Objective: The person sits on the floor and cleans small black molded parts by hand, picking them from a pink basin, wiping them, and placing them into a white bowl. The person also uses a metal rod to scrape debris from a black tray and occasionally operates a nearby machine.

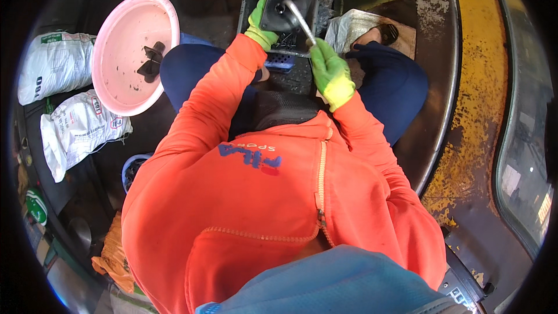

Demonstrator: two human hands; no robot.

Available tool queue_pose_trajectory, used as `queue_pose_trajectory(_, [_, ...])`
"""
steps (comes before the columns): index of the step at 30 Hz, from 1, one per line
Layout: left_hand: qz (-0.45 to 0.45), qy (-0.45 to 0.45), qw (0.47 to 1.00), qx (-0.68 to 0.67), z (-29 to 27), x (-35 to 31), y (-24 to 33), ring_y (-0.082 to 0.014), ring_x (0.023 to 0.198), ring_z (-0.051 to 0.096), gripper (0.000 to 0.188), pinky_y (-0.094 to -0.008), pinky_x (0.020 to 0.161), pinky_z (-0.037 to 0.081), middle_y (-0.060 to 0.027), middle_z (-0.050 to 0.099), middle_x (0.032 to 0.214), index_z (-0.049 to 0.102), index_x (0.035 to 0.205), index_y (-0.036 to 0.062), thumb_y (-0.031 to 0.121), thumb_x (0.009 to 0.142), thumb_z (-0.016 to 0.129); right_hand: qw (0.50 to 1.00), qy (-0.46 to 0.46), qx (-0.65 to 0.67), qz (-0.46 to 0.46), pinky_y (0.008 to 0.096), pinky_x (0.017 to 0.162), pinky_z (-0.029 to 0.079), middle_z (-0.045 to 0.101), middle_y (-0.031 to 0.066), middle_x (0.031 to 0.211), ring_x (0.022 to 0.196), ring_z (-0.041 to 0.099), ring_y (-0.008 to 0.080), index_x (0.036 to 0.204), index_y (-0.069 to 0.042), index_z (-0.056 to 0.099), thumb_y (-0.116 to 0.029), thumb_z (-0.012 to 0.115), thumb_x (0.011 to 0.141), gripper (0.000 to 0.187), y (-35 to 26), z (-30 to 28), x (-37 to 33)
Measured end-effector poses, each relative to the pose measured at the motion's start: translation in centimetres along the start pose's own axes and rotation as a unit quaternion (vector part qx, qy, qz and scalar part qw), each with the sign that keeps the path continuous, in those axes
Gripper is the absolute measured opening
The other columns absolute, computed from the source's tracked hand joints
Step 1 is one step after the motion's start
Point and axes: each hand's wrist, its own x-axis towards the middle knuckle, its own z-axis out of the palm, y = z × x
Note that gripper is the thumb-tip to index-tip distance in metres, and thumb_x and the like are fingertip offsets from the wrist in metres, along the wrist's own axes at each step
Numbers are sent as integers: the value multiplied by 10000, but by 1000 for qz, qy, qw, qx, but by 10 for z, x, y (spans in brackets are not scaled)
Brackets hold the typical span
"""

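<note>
A black square part (281, 18) is gripped at its left side by the left hand (260, 28) over a dark tray (248, 1); a bent metal rod (301, 22) is gripped by the right hand (331, 71), its tip held at the part's centre.

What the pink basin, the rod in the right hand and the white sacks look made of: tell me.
Pink basin: likely plastic, smooth with a faint sheen and rounded rim. Rod: probably metal, grey and bright along its bent shaft. White sacks: perhaps woven plastic, judging by the crinkled folds.
</note>
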Motion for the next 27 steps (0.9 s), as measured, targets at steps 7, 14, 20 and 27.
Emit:
queue_pose_trajectory(7, [-84,-6,988,-128,-9,3,7,-183,980,642,333,-323,863,530,-77,665,1093,620,1154,50,123,835,684,994,-65,-62,56,423,863,483,647,240,1105,1030,624,396,1257,-41,564,-274,458,1000,362,11,1,1])
queue_pose_trajectory(14, [50,-26,988,143,0,10,54,-193,961,662,412,-312,857,533,-82,683,1080,628,1134,56,171,762,764,999,-26,34,16,418,851,477,641,234,1082,1029,611,406,1233,-62,583,-304,467,990,362,31,6,8])
queue_pose_trajectory(20, [16,-46,974,219,5,1,18,-234,977,631,285,-353,881,510,-84,647,1067,598,1095,72,171,837,668,999,11,5,-33,374,824,488,649,226,1048,986,649,339,1245,-31,568,-239,492,987,340,-5,-16,-2])
queue_pose_trajectory(27, [-101,-1,993,-64,-2,-11,3,-223,1112,609,303,-387,943,523,-109,609,1232,556,1238,42,144,954,532,996,16,81,-43,180,600,356,503,-53,796,689,432,19,1244,-15,589,-114,485,1010,275,-2,-1,-3])
